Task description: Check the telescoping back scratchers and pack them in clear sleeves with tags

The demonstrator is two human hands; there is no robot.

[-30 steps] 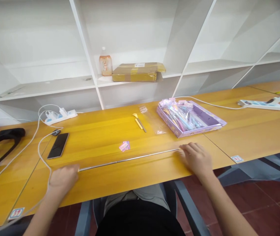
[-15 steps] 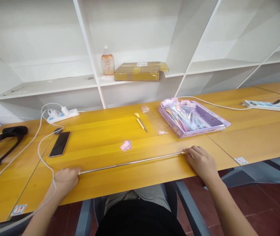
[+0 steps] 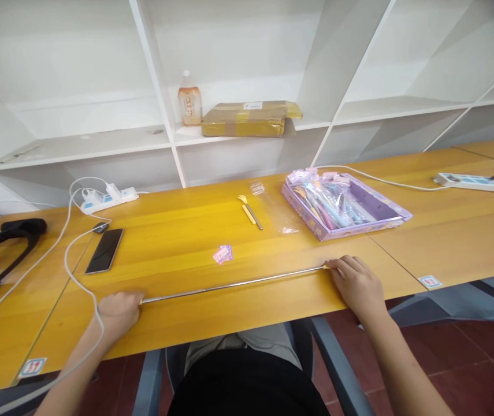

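My left hand (image 3: 119,314) is closed around one yellow end of a telescopic back scratcher (image 3: 233,284), drawn out long into a thin metal rod. At its other end, my right hand (image 3: 358,284) pinches the yellow tip. The rod runs low over the front of the table, and its ends are mostly hidden in my fingers. Beyond it lies a short, collapsed back scratcher (image 3: 250,212) with a yellow hand-shaped head and a yellow handle. Small pink and purple cards (image 3: 223,254) lie between the two.
A purple box (image 3: 389,224) holds several wrapped items at right, beside a clear plastic wrapper (image 3: 289,230). On the left are a phone (image 3: 105,251), a power strip (image 3: 108,200), a black strap (image 3: 23,248) and a white cable (image 3: 82,283) crossing my left arm. Shelves stand behind.
The view has shifted slightly. Both hands keep their hold on the extended back scratcher, which stays about the same length and place.
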